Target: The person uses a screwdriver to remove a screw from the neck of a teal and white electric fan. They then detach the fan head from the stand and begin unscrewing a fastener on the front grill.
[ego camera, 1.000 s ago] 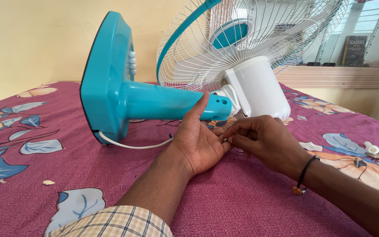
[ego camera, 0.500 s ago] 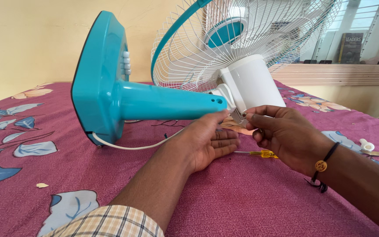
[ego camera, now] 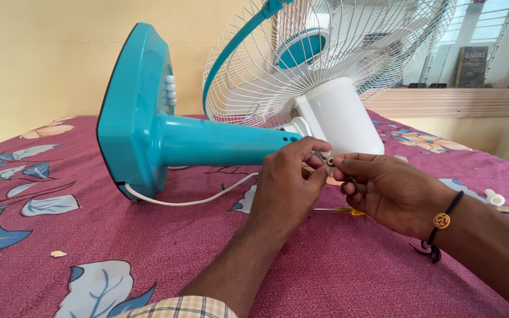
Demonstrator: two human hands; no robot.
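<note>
A table fan lies on its side on a maroon flowered bedsheet (ego camera: 349, 277). Its teal base (ego camera: 131, 112) and teal neck (ego camera: 219, 141) point left, and the white motor housing (ego camera: 340, 115) and wire grille (ego camera: 325, 53) sit at the right. My left hand (ego camera: 287, 185) has risen to the joint under the housing, its fingertips pinched around a small metal fastener (ego camera: 329, 159). My right hand (ego camera: 384, 191) meets it from the right, fingers closed on the same small part. A dark cord bracelet is on the right wrist.
A yellow-handled screwdriver (ego camera: 343, 210) lies on the sheet under my hands. The fan's white cord (ego camera: 189, 200) trails from the base. A small white plastic part (ego camera: 493, 196) and a metal strip lie at the right edge. A book stands on the window ledge behind.
My left hand turned over from lying palm-up on the sheet and rose to the fan's neck joint. My right hand lifted from the left palm to the same joint with the small part.
</note>
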